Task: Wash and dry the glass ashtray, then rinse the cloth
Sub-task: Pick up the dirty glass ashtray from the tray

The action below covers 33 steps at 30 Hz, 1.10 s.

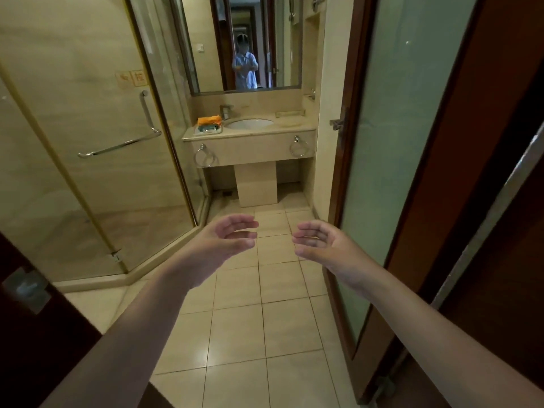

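Cloth [209, 120], orange, lies folded on the far counter [250, 132]; your left hand [232, 235] and right hand [319, 241] hover loosely spread, holding nothing; the shower-door sign [132, 78] is unreadable.

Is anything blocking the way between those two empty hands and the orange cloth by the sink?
Nothing visible does. The left hand and right hand hang over bare tiled floor, which runs straight to the vanity counter, where the orange cloth lies left of the basin.

Both hands outstretched – left [232, 234], right [316, 240] – palms facing, fingers relaxed.
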Motion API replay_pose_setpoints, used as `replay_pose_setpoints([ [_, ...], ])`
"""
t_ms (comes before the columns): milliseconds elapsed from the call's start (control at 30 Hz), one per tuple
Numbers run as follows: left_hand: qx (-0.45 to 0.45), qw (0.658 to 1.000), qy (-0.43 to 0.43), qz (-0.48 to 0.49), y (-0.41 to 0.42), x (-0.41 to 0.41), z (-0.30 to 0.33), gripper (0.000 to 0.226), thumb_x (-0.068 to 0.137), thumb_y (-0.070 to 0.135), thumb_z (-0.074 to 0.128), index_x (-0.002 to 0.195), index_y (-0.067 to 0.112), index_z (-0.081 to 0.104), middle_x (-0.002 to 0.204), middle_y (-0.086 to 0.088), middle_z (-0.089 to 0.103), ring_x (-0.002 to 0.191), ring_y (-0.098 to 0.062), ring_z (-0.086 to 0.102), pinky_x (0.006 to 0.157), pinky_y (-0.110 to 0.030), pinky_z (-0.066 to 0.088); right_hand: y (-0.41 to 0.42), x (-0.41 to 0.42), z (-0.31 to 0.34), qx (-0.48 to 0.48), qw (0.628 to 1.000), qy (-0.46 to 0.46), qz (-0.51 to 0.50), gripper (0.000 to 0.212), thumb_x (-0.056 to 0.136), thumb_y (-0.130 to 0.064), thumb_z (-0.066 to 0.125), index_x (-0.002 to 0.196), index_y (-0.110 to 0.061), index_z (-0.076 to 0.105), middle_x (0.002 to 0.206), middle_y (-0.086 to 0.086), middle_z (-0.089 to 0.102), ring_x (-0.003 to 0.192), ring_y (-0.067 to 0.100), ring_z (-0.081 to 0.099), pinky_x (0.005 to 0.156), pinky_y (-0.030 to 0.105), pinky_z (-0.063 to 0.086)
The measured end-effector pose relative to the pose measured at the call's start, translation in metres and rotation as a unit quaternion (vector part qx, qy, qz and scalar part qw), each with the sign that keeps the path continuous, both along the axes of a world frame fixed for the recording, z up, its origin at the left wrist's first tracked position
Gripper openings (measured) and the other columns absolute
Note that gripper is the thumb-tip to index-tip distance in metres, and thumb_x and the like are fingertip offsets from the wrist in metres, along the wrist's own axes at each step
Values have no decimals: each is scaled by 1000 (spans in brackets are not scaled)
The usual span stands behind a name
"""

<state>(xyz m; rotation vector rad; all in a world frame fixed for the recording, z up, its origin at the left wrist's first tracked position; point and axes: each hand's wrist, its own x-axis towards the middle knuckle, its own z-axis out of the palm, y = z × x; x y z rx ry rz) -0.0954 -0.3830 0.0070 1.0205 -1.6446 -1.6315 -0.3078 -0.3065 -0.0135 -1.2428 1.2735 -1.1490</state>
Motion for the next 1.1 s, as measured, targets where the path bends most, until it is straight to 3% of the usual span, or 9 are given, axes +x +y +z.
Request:
replay_pose_setpoints([
  [200,10,1000,1,-4,-69,-33,-11,40,76,-4,63,106,21,56,113,0,60,106,-15,58,92,-27,43,-71,-28,-11,-9,1000,13,-3,35,79,-19,70,105,-34,53,112,-9,62,109,5,58,97,28,46],
  [467,35,998,44,25,-171,-67,-13,50,60,7,75,106,18,60,111,-2,63,104,-15,60,90,-29,46,-189,-70,-11,-27,999,15,10,40,76,-21,73,107,-32,52,111,-11,61,104,-3,57,80,14,47],
  [633,36,997,49,48,-227,-76,-13,46,63,3,75,104,16,58,107,-4,60,101,-16,59,88,-28,47,-261,-80,-10,-21,999,0,34,38,77,-19,72,105,-31,50,109,-12,59,104,-2,56,81,16,47],
  [867,44,996,43,60,-323,-80,-24,46,63,5,67,106,15,56,106,-4,60,100,-16,59,89,-28,48,-360,-85,-27,-6,999,13,40,39,77,-16,72,108,-27,51,111,-8,59,109,6,57,96,28,46],
  [1100,44,997,55,42,-451,-74,-31,45,63,3,67,104,17,57,103,-2,61,94,-12,61,72,-16,54,-476,-78,-33,-10,999,16,27,38,77,-18,71,106,-31,51,110,-11,59,105,0,56,78,18,48],
])
